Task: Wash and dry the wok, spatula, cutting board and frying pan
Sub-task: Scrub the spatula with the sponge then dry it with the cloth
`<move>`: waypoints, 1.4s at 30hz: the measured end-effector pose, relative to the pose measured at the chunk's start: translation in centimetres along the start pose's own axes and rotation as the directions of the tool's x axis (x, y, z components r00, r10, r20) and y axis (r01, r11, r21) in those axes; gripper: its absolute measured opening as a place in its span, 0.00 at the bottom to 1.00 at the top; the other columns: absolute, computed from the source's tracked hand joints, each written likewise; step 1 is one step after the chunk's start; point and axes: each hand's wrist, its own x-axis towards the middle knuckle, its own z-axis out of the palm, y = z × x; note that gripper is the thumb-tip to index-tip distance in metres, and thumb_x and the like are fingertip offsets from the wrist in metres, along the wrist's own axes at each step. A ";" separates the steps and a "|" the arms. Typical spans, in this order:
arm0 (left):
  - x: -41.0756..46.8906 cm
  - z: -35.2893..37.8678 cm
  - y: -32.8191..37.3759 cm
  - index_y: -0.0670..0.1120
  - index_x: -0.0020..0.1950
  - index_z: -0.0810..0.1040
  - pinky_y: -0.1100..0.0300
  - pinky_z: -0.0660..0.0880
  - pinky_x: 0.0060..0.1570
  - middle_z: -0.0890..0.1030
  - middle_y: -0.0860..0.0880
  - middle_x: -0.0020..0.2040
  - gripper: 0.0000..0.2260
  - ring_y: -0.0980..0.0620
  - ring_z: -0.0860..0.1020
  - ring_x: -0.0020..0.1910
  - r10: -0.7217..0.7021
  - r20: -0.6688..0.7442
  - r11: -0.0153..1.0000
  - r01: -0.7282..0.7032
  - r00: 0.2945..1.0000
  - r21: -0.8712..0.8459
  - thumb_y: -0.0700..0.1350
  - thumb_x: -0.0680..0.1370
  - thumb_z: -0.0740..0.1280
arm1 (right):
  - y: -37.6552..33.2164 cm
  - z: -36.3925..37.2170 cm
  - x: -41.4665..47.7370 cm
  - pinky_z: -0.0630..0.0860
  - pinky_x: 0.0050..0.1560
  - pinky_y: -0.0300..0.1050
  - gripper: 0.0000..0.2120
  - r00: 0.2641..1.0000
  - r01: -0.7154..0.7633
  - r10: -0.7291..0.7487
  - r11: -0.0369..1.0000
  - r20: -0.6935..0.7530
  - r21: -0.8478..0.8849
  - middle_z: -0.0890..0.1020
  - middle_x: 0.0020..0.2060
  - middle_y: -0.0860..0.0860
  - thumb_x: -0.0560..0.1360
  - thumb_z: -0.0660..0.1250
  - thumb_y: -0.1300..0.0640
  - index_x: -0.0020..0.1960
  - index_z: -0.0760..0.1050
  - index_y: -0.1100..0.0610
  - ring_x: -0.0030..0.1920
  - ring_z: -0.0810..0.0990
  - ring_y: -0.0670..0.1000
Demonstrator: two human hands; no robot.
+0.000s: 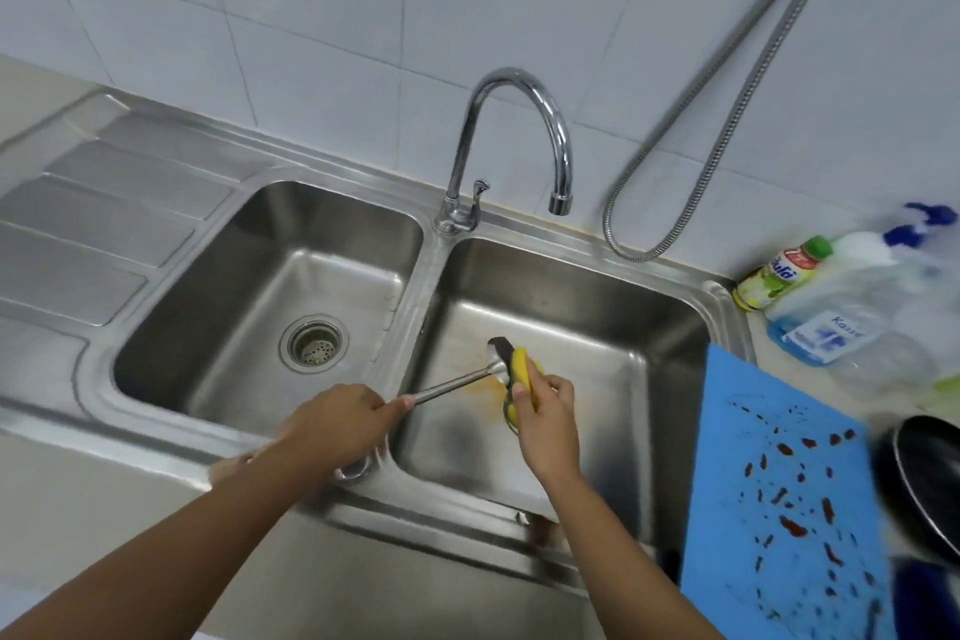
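Spanning the near left corner of the right basin, the spatula is held above the basin floor, its metal handle running from the divider side up to the blade. The left hand grips the handle end, fingers clamped round it. The right hand holds a yellow and green sponge, fingers clamped on it so that it folds over the blade. Only a dark tip of the blade shows past the sponge. An orange stain lies on the basin floor directly under the blade.

The blue cutting board rests on the bench just right of the basin, its far corner overhanging the sink rim. Its surface is marked with red-brown smears. The black frying pan sits at the board's right edge, partly out of view. Whether it touches the board cannot be told.

Further right, near the wall, stand a green-capped bottle and a spray bottle holding blue liquid, both blurred. The chrome faucet rises from the divider, spout over the right basin; no water is visible. A metal hose loops down the tiled wall behind it. The left basin shows a drain strainer. The ribbed drainboard adjoins it on the left.
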 end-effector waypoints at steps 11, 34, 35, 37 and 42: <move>3.3 0.6 10.3 0.46 0.32 0.75 0.53 0.78 0.48 0.77 0.48 0.32 0.34 0.49 0.78 0.36 0.207 -0.045 0.976 -0.209 0.977 -0.060 0.72 0.75 0.47 | 1.1 -14.5 5.3 0.72 0.60 0.47 0.18 0.954 -0.020 -0.047 0.975 -0.295 -0.219 0.71 0.65 0.51 0.80 0.64 0.50 0.70 0.73 0.45 0.61 0.73 0.53; 9.4 3.4 18.5 0.45 0.32 0.69 0.56 0.71 0.37 0.78 0.47 0.33 0.31 0.48 0.77 0.35 0.111 -0.020 0.992 -0.110 0.994 0.062 0.71 0.77 0.52 | 13.5 -23.2 18.2 0.71 0.62 0.56 0.17 0.899 -0.318 0.187 0.901 -0.397 -0.294 0.69 0.70 0.58 0.81 0.61 0.55 0.70 0.74 0.51 0.67 0.70 0.62; 9.4 3.4 18.4 0.45 0.31 0.69 0.56 0.71 0.37 0.77 0.47 0.32 0.31 0.48 0.77 0.34 0.111 -0.021 0.993 -0.110 0.994 0.051 0.70 0.77 0.53 | 13.4 -23.2 18.0 0.71 0.62 0.56 0.17 0.894 -0.319 0.178 0.897 -0.410 -0.307 0.70 0.70 0.58 0.81 0.61 0.55 0.70 0.74 0.51 0.66 0.71 0.62; 9.4 3.4 17.8 0.45 0.31 0.68 0.56 0.70 0.36 0.76 0.47 0.31 0.31 0.48 0.77 0.33 0.108 -0.023 0.994 -0.108 0.994 0.023 0.70 0.77 0.53 | 12.9 -22.9 17.7 0.70 0.64 0.58 0.18 0.891 -0.325 0.154 0.875 -0.428 -0.360 0.71 0.70 0.58 0.81 0.61 0.55 0.70 0.74 0.52 0.66 0.71 0.63; 8.5 2.8 16.3 0.44 0.32 0.71 0.54 0.74 0.41 0.78 0.47 0.33 0.31 0.49 0.78 0.35 0.086 -0.044 0.996 -0.086 0.995 0.000 0.71 0.76 0.53 | 10.1 -21.2 16.3 0.50 0.74 0.63 0.21 0.875 -0.373 0.181 0.844 -0.449 -0.386 0.64 0.75 0.55 0.79 0.62 0.53 0.71 0.70 0.50 0.74 0.58 0.64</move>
